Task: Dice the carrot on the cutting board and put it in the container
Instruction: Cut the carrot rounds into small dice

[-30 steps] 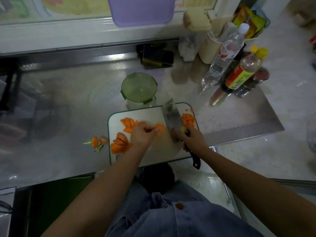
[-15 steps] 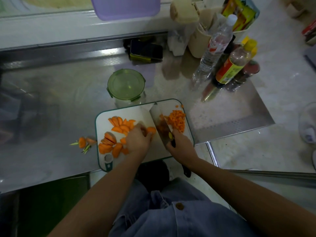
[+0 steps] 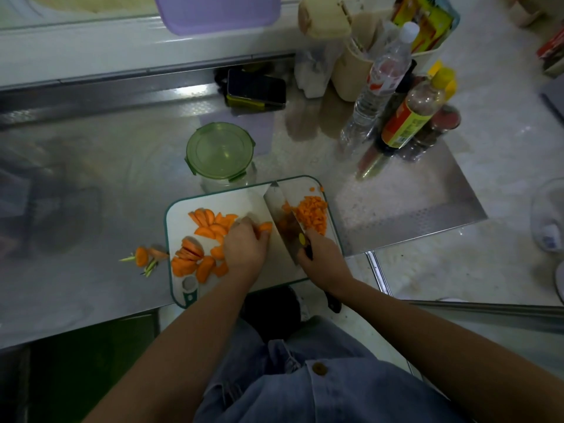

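Pretty dim kitchen, mostly a brushed steel counter [image 3: 91, 178] that catches a streak of glare up near its back edge. Behind it runs a white ledge [image 3: 91, 47] with a purple plastic board [image 3: 216, 10] just above it. Off to the right there's a pale speckled stone surface [image 3: 503, 178].

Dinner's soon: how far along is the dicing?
Done: a heap of small orange carrot dice beside the steel cleaver. In hand: left hand holds one carrot piece, right hand grips the cleaver. Left: the orange half-round slices; the green-lidded round container is closed.
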A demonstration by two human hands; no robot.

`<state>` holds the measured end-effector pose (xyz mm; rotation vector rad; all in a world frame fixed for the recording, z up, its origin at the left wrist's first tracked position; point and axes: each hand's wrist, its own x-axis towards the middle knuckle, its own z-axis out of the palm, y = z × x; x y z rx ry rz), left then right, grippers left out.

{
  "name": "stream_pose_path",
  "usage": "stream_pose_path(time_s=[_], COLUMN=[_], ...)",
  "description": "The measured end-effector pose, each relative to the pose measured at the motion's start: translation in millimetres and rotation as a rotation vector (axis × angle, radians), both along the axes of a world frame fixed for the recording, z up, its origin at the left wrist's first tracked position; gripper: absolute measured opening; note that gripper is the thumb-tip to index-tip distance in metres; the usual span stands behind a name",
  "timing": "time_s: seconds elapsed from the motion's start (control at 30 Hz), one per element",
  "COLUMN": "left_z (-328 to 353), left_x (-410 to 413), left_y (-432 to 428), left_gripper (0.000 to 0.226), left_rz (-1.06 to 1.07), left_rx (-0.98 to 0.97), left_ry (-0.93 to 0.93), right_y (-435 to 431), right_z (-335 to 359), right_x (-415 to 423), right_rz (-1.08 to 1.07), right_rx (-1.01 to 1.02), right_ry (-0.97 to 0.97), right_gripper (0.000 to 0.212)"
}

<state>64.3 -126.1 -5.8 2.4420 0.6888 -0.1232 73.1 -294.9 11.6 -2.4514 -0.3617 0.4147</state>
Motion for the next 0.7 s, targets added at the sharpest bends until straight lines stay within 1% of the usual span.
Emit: stream_pose_path(time_s=[0.23, 0.3, 0.4, 0.53, 0.7], left_z=[1.1, 2.0, 2.4, -0.1, -0.5], left_x=[-8.4, -7.7, -3.5, -0.7, 0.0], left_y=[1.6, 0.3, -2.8, -15.5, -26.7], left_gripper=[0.031, 0.03, 0.027, 0.024, 0.027], left_rz=[0.035, 0.057, 0.114, 0.119, 0.203], left_rx=[-0.011, -0.042, -0.099, -0.147, -0.221], left_ry=[-0.002, 0.013, 0.074, 0.176, 0.184], right_y=[0.0, 1.9, 6.7, 7.3, -5.7], right_z=[-1.7, -1.1, 1.0, 4.8, 8.3], right_x=[-7.5, -11.2, -15.7, -16.9, -10.5], right_rz=[0.027, 0.045, 0.059, 0.071, 0.128], right_rx=[-0.016, -0.034, -0.06, -0.093, -0.121], right_ry=[-0.011, -0.009, -0.017, -0.046, -0.108], right_gripper=[0.009, 0.01, 0.011, 0.015, 0.015])
